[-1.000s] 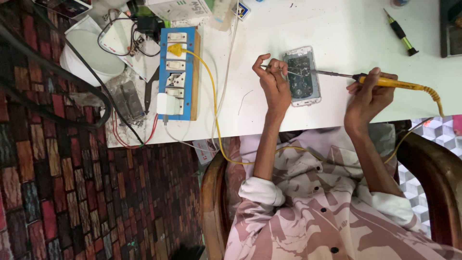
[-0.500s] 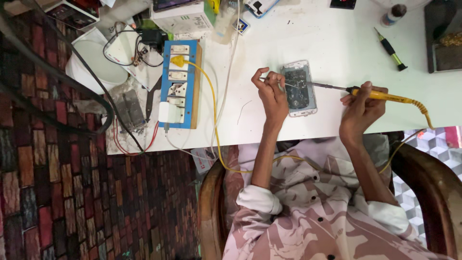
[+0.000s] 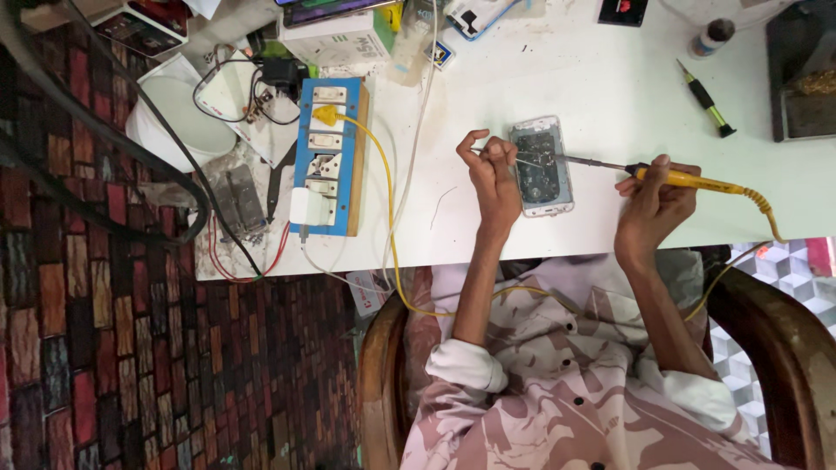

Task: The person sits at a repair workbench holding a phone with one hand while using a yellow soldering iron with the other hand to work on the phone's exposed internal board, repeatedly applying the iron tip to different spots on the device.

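**Q:** Report obscured or unclear items first.

**A:** I see the table (image 3: pixel 610 78) cut off at the top edge, so the boxes and small devices there are only partly shown. A dark tray (image 3: pixel 797 74) at the upper right corner is cropped, and its contents are too dim for me to identify. The wooden chair (image 3: pixel 784 348) is cut by the right and bottom edges. The fine item pinched in the left hand (image 3: pixel 493 178) is too thin for me to name; it could be wire or tweezers.

**Q:** State of the hands?

**A:** The left hand's fingers are curled tight, thumb and forefinger pinched on that thin item just beside the left rim of the phone. The right hand (image 3: pixel 653 200) is wrapped closed around the yellow handle of the soldering iron (image 3: pixel 688 180).

**Q:** Describe the workpiece and its position.

**A:** The opened phone (image 3: pixel 542 165) lies flat on the white table between both hands, near the front edge. Its back is off: a pale frame surrounds dark internal parts. The iron's metal tip reaches across the phone's upper half; I cannot confirm contact.

**Q:** Surroundings?

**A:** A blue switch-and-socket board (image 3: pixel 329 157) lies well to the left, with a yellow plug (image 3: pixel 325 115) in it. A green-handled screwdriver (image 3: pixel 705 97) lies apart, upper right.
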Available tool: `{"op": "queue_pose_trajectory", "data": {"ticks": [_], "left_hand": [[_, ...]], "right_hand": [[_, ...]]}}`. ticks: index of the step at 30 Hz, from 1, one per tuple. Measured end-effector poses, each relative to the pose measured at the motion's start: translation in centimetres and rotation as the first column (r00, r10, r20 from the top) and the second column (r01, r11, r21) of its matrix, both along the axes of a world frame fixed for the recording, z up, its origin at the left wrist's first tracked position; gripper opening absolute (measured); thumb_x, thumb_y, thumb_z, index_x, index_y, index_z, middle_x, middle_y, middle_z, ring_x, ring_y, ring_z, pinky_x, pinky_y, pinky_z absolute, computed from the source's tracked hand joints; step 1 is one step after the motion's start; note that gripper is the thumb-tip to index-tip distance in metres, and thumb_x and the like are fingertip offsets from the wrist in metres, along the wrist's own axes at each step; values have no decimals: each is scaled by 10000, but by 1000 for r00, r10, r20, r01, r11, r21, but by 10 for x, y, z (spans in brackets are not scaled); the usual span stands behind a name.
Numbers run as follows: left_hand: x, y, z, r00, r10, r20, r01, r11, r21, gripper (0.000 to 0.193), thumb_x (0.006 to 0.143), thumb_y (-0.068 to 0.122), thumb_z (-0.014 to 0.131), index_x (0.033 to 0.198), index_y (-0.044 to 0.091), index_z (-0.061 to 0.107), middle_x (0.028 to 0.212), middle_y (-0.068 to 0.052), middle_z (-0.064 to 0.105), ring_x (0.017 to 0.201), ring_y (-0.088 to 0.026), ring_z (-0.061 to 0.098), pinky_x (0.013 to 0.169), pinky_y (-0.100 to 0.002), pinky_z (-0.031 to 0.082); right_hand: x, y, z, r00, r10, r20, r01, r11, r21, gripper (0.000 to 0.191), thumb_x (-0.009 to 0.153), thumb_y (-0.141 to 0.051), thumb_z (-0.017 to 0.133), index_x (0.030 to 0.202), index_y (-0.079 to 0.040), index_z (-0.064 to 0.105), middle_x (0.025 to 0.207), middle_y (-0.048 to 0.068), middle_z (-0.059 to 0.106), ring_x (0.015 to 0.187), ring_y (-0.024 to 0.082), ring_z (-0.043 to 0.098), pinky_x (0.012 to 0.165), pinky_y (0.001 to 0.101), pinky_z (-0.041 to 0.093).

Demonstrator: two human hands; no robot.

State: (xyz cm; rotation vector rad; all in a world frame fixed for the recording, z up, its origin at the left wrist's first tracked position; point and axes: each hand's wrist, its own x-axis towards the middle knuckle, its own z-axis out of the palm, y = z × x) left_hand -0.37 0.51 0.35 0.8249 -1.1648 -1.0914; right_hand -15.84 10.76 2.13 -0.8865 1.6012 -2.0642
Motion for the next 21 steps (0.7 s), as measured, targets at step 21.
{"op": "queue_pose_trajectory", "data": {"ticks": [21], "left_hand": [[-4, 5, -2, 997, 31, 73, -25, 996, -85, 147, 1051, -36, 320, 1155, 51, 264, 840, -107, 495, 751, -170, 461, 754, -300, 442]], "right_hand": [[-6, 1, -11, 997, -69, 44, 67, 997, 38, 245, 1207, -203, 546, 1064, -26, 454, 783, 56, 528, 618, 144, 591, 575, 259, 452]]}}
